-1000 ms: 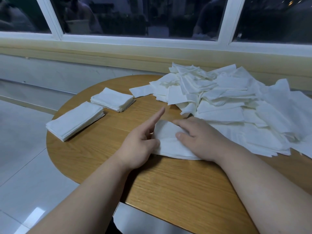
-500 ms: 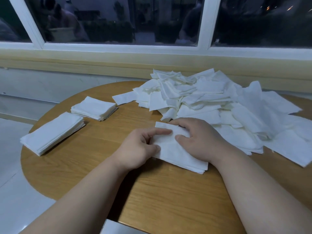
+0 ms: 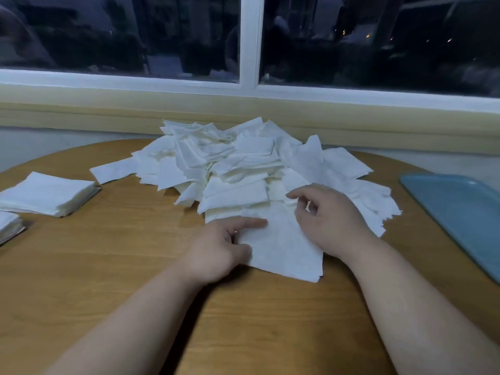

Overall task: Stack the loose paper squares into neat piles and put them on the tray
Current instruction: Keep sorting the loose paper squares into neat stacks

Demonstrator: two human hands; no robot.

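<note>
1. Since the earlier frame, the right hand (image 3: 332, 223) has been lifted off the small pile (image 3: 284, 250) and turned toward 12 o'clock. The view has also been swung to the right, so the tray (image 3: 460, 212) is now seen.
2. The small pile is laid on the table (image 3: 135, 272) just short of centre, toward 6 o'clock, with its far edge touching the heap of loose paper squares (image 3: 230, 163).
3. The left hand (image 3: 216, 253) is rested on the pile's 9 o'clock edge. The index finger is stretched flat across the top sheet, the thumb is pressed against the near corner, and the other fingers are curled.
4. The right hand's fingers (image 3: 293, 196) are loosely curled, and the index tip is touching paper where pile and heap meet. Whether a sheet is pinched cannot be told.
5. The heap is spread from the centre toward 12 o'clock, with sheets lying at all angles.
6. A finished stack (image 3: 46, 193) is set at 9 o'clock, well apart from the heap. A second stack (image 3: 8, 226) just beside it is cut off by the frame's edge.
7. The blue tray is placed at 3 o'clock, near the heap's edge but apart from it.
8. A dark window (image 3: 251, 39) is seen beyond the table at 12 o'clock.
</note>
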